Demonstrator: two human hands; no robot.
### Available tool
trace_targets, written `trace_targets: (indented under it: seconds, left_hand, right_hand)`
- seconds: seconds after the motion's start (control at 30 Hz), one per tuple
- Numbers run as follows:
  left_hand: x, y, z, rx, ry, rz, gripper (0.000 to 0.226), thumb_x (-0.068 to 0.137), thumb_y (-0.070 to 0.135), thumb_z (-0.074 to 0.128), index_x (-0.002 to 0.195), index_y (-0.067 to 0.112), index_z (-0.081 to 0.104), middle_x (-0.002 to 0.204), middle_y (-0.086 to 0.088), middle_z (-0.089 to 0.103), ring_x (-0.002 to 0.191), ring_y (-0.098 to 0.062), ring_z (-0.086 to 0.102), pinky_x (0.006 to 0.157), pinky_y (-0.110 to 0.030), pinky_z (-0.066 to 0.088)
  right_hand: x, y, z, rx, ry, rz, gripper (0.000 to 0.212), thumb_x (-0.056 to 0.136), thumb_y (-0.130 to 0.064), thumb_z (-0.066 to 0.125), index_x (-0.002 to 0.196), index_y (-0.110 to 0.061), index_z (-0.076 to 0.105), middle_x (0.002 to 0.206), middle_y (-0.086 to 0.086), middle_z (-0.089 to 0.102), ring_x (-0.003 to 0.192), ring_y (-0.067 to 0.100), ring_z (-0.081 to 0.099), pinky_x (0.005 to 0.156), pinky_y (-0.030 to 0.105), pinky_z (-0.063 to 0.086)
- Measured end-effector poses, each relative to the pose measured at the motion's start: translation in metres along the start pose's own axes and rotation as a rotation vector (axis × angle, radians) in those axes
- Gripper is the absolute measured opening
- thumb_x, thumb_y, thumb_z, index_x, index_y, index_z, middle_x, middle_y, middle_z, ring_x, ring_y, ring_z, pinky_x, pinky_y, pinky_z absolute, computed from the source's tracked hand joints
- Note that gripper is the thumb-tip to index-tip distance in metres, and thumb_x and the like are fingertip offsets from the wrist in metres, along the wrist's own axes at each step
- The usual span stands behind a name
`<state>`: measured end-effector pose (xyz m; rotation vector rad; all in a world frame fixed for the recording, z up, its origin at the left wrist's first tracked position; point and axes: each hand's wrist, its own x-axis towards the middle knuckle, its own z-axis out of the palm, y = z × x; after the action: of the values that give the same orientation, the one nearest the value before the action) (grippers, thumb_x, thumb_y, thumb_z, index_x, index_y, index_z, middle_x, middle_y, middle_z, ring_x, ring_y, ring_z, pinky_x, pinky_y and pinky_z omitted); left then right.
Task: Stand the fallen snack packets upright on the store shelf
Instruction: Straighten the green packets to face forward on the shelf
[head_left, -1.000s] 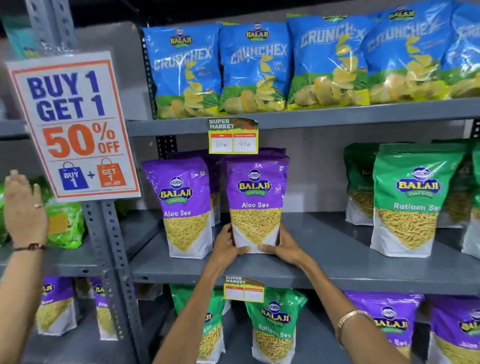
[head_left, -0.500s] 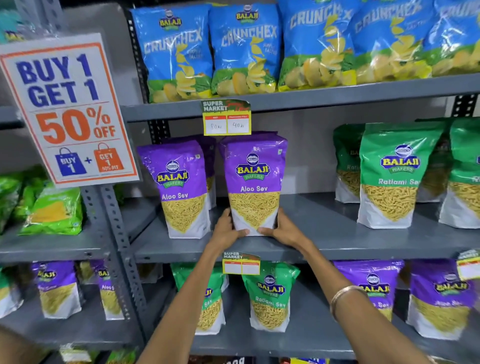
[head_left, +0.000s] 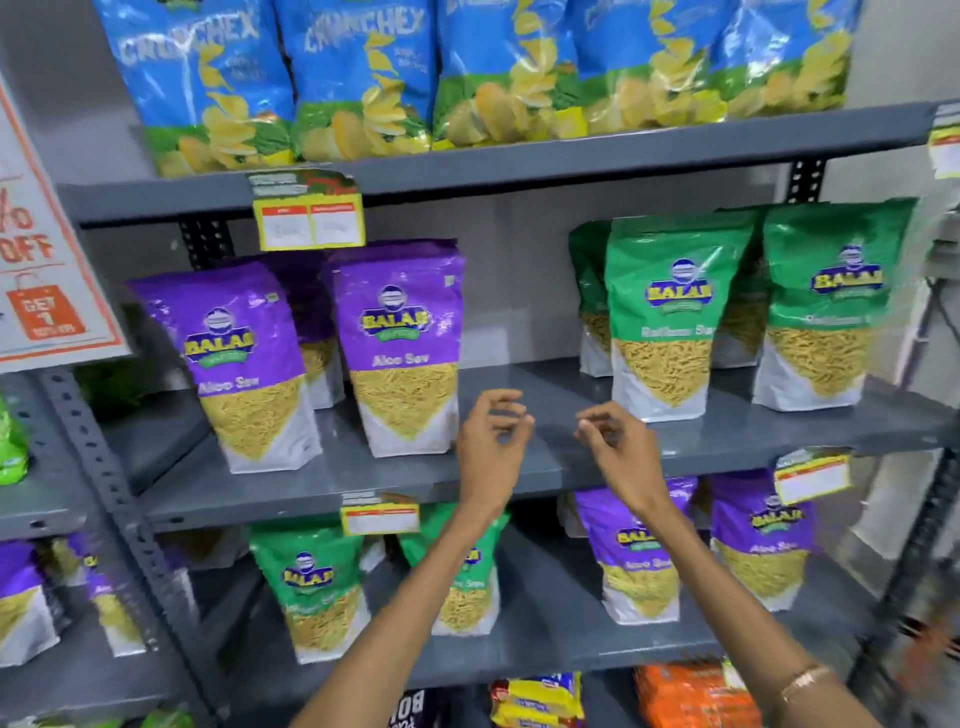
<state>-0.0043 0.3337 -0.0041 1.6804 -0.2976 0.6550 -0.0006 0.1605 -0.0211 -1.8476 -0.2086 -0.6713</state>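
Two purple Aloo Sev packets stand upright on the grey middle shelf: one on the left, one beside it, with more purple packets behind them. My left hand and my right hand hover in front of the bare stretch of shelf, just right of the second purple packet. Both hands hold nothing, fingers loosely curled and apart. Green Ratlami Sev packets stand upright further right.
Blue Crunchex bags fill the top shelf. Price tags hang from the shelf edges. A discount sign hangs at the left. The lower shelf holds green packets and purple packets, upright.
Both hands have let go of the second purple packet and moved right. The packet stays standing. The view has swung to the right and down.
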Motion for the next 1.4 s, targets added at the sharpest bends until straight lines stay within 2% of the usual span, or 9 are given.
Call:
trace_targets:
  seconds: [0.1, 0.2, 0.27, 0.4, 0.53, 0.7, 0.83, 1.17, 1.4]
  left_hand:
    - [0.013, 0.0, 0.063, -0.05, -0.159, -0.094, 0.052, 0.081, -0.009, 0.073, 0.122, 0.019, 0.056, 0.113, -0.001, 0.064, 0.092, -0.006, 0.065, 0.083, -0.021, 0.052]
    - [0.028, -0.004, 0.119, 0.005, -0.307, -0.207, 0.097, 0.069, -0.009, 0.081, 0.15, 0.015, 0.033, 0.137, 0.0, 0.042, 0.126, -0.016, 0.044, 0.106, -0.034, 0.042]
    - [0.036, -0.002, 0.15, 0.036, -0.359, -0.275, 0.116, 0.056, 0.004, 0.081, 0.155, 0.015, 0.021, 0.144, 0.002, 0.035, 0.132, -0.012, 0.035, 0.109, -0.03, 0.042]
    - [0.049, -0.008, 0.187, -0.027, -0.312, -0.345, 0.09, 0.052, 0.015, 0.078, 0.132, 0.019, 0.038, 0.142, -0.009, 0.052, 0.124, -0.021, 0.055, 0.098, -0.03, 0.05]
    - [0.049, -0.031, 0.192, 0.057, -0.283, -0.301, 0.084, 0.064, 0.028, 0.088, 0.136, 0.01, 0.048, 0.138, -0.01, 0.062, 0.128, -0.029, 0.061, 0.111, -0.047, 0.048]
    - [0.046, -0.025, 0.189, 0.035, -0.24, -0.273, 0.06, 0.084, -0.007, 0.075, 0.137, -0.001, 0.047, 0.136, -0.017, 0.063, 0.124, -0.034, 0.063, 0.088, -0.017, 0.057]
    - [0.042, -0.028, 0.185, 0.022, -0.246, -0.273, 0.06, 0.086, -0.006, 0.073, 0.139, -0.001, 0.046, 0.136, -0.016, 0.063, 0.118, -0.028, 0.064, 0.083, -0.013, 0.057]
    - [0.042, -0.028, 0.186, 0.067, -0.263, -0.244, 0.059, 0.085, 0.003, 0.077, 0.137, 0.005, 0.049, 0.136, -0.013, 0.065, 0.117, -0.026, 0.065, 0.086, -0.012, 0.056]
    - [0.039, -0.024, 0.188, 0.132, -0.294, -0.278, 0.061, 0.084, 0.015, 0.08, 0.136, 0.012, 0.05, 0.137, -0.009, 0.065, 0.126, -0.03, 0.062, 0.106, -0.038, 0.051]
  right_hand:
    - [0.02, 0.022, -0.052, -0.063, 0.183, 0.007, 0.006, 0.09, -0.008, 0.066, 0.09, -0.014, 0.068, 0.078, 0.007, 0.071, 0.072, 0.019, 0.067, 0.072, 0.037, 0.055]
    - [0.041, 0.054, -0.094, -0.14, 0.305, 0.028, 0.026, 0.081, -0.014, 0.074, 0.104, -0.011, 0.062, 0.096, 0.013, 0.067, 0.091, 0.032, 0.064, 0.082, 0.045, 0.053]
    - [0.06, 0.077, -0.115, -0.259, 0.196, 0.097, 0.062, 0.076, -0.023, 0.082, 0.126, -0.003, 0.053, 0.123, 0.021, 0.058, 0.117, 0.041, 0.055, 0.1, 0.049, 0.045]
    - [0.1, 0.098, -0.138, -0.272, -0.181, 0.244, 0.116, 0.067, -0.037, 0.089, 0.152, 0.005, 0.02, 0.155, 0.025, 0.033, 0.146, 0.037, 0.033, 0.116, 0.039, 0.031]
    - [0.118, 0.1, -0.144, -0.214, -0.392, 0.262, 0.082, 0.084, -0.031, 0.078, 0.14, -0.003, 0.026, 0.145, 0.015, 0.048, 0.135, 0.031, 0.05, 0.102, 0.03, 0.04]
    - [0.114, 0.106, -0.147, -0.277, -0.424, 0.121, 0.083, 0.078, -0.061, 0.066, 0.137, -0.014, 0.031, 0.143, 0.012, 0.049, 0.133, 0.032, 0.05, 0.108, 0.052, 0.042]
    - [0.105, 0.102, -0.15, -0.327, -0.42, 0.014, 0.073, 0.088, -0.045, 0.066, 0.145, -0.013, 0.033, 0.148, 0.011, 0.048, 0.136, 0.031, 0.048, 0.108, 0.045, 0.041]
    - [0.106, 0.104, -0.152, -0.296, -0.401, 0.028, 0.076, 0.086, -0.04, 0.063, 0.15, -0.018, 0.029, 0.155, 0.003, 0.043, 0.142, 0.029, 0.044, 0.113, 0.05, 0.038]
    - [0.11, 0.112, -0.15, -0.247, -0.394, 0.042, 0.073, 0.086, -0.026, 0.07, 0.147, -0.013, 0.034, 0.151, 0.009, 0.045, 0.141, 0.031, 0.045, 0.116, 0.041, 0.036]
